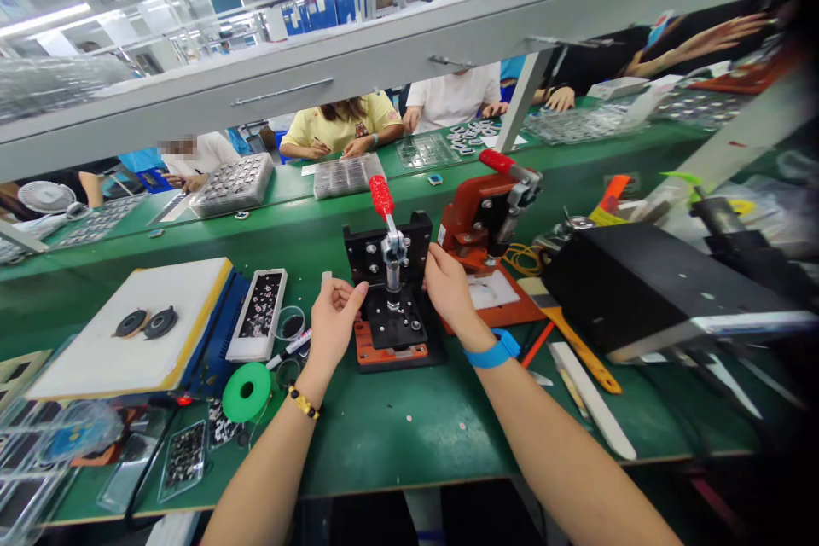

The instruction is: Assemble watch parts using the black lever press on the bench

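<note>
A black clamp fixture (389, 320) with an orange base plate stands on the green bench, its red-handled toggle clamp (382, 198) pointing up. My left hand (338, 311) is at the fixture's left side, thumb and fingers bent together near its edge; whether anything lies between them is too small to tell. On the other side, my right hand (446, 286) rests against the fixture's right edge, with its fingertips partly hidden behind the black plate. A blue band is on my right wrist and a beaded bracelet on my left. An orange clamp fixture (470, 217) stands behind to the right.
To the left are a white-topped blue box (128, 333), a white parts tray (258, 316), a green spool (246, 392) and a marker (289, 348). A brush (579, 341) and black box (659, 281) stand right. Several people work beyond the overhead beam (384, 47).
</note>
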{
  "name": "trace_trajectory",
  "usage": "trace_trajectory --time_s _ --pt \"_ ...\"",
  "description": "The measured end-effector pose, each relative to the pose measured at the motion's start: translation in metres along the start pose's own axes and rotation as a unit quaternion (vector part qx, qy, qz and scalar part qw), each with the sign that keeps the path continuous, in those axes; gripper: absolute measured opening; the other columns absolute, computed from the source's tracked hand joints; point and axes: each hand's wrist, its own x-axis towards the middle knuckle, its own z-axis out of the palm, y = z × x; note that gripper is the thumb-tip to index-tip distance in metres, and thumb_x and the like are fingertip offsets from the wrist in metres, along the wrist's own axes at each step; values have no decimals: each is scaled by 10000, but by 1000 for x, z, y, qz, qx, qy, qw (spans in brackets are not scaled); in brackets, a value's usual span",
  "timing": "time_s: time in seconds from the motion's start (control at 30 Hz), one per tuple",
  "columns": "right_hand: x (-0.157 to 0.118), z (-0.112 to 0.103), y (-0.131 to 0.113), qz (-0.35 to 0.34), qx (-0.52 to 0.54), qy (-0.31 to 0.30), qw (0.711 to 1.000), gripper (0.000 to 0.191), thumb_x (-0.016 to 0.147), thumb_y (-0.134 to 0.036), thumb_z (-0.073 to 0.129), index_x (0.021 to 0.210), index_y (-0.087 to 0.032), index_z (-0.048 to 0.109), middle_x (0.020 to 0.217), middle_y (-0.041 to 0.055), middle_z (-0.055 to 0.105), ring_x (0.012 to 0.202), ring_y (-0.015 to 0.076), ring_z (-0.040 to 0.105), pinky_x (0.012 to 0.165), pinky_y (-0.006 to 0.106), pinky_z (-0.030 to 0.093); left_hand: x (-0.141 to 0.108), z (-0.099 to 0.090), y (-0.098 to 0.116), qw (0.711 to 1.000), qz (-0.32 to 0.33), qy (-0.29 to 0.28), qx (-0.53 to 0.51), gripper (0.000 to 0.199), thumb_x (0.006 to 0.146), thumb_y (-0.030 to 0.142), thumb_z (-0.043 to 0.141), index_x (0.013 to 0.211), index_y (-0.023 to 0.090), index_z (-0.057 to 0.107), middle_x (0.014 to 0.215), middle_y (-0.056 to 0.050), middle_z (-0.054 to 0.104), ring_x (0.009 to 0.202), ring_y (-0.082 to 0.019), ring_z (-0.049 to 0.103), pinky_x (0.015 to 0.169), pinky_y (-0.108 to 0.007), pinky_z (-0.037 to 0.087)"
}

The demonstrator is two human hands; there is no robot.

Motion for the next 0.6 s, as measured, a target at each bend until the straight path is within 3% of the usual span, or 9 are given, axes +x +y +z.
trace_trajectory --time_s 0.17,0.3,0.6 --pt "-1 -1 -3 3 1 0 1000 374 967 -563 410 785 -245 483 749 34 644 836 241 638 677 288 414 -7 0 0 997 21 20 70 571 884 692 709 679 195 519 597 49 452 583 -105 409 577 -228 333" --pt "-1 0 -1 6 7 -1 1000 370 976 -562 419 813 -242 509 752 30 652 823 236 637 663 284 411 -11 1 4 991 39 26 129 548 885 684 707 674 203 551 588 45 467 573 -118 423 577 -253 318" --pt "0 1 1 11 0 4 1000 350 977 -531 420 832 -238 545 783 36 670 844 239 653 662 285 410 -9 1 1 990 22 19 141 626 935 730 609 615 205 494 563 38 460 578 -125 433 592 -254 326"
